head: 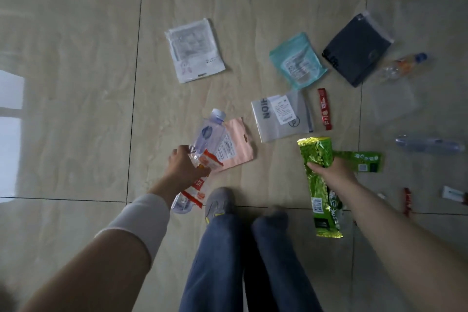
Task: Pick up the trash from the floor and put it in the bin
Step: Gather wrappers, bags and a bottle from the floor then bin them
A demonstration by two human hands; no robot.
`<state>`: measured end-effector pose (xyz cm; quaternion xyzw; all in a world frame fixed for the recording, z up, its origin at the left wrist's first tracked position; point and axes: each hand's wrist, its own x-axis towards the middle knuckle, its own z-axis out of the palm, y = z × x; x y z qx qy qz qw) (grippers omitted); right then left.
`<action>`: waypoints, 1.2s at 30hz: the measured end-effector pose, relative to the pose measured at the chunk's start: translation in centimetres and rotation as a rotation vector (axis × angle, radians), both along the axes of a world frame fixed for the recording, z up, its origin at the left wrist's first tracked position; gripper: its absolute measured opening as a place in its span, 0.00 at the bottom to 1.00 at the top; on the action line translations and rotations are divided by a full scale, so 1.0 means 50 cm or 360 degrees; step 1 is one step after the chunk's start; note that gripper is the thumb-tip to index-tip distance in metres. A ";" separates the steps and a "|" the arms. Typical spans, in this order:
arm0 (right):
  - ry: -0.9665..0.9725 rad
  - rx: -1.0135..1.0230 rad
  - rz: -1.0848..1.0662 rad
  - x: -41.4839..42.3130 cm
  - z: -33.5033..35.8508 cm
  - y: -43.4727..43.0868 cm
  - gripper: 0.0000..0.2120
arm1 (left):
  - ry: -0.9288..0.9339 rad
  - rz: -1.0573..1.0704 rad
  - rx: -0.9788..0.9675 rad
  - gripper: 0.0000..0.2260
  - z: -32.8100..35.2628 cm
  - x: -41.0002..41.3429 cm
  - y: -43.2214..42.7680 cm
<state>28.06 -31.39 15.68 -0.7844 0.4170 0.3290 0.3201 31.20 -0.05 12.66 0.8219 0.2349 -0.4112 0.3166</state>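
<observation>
My left hand [183,166] is closed around a clear plastic bottle [206,133] together with an orange-and-white wrapper [196,191], held above the tiled floor. A pink pouch [236,145] lies on the floor just beyond that hand. My right hand [331,168] grips a long green snack wrapper [321,185]. A second green wrapper [364,161] lies on the floor right beside my right hand. No bin is in view.
Scattered on the tiles: a white packet [195,50], a teal pouch [297,61], a dark bag [355,50], a grey bag [282,115], a red stick sachet [324,111], clear bottles [405,66] [430,145]. My feet [220,202] stand at bottom centre.
</observation>
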 end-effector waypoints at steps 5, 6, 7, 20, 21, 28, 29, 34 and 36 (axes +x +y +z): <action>0.0074 -0.0005 -0.0182 0.024 -0.051 0.004 0.29 | 0.0091 -0.0370 0.0042 0.35 -0.038 0.016 -0.022; 0.0093 0.0026 -0.0200 0.028 -0.071 0.004 0.29 | 0.0094 -0.0432 0.0026 0.35 -0.054 0.017 -0.029; 0.0101 0.0051 -0.0204 0.033 -0.094 0.004 0.26 | 0.0092 -0.0491 0.0008 0.35 -0.073 0.019 -0.036; -0.0252 -0.0392 0.0477 0.250 -0.440 -0.087 0.28 | -0.0289 -0.1402 0.0211 0.36 -0.420 0.092 -0.104; -0.0233 -0.0425 0.0537 0.253 -0.453 -0.091 0.28 | -0.0269 -0.1426 0.0246 0.37 -0.428 0.089 -0.106; -0.0347 -0.0690 0.0493 0.233 -0.488 -0.053 0.17 | -0.0400 -0.1314 0.0420 0.37 -0.403 0.051 -0.129; -0.0361 -0.0704 0.0501 0.232 -0.484 -0.051 0.17 | -0.0414 -0.1347 0.0475 0.36 -0.399 0.048 -0.131; -0.0480 -0.0740 0.0292 0.232 -0.443 -0.059 0.25 | -0.0445 -0.1433 0.0534 0.36 -0.370 0.045 -0.133; -0.0452 -0.0730 0.0207 0.229 -0.413 -0.067 0.30 | -0.0559 -0.1379 0.0511 0.35 -0.353 0.047 -0.123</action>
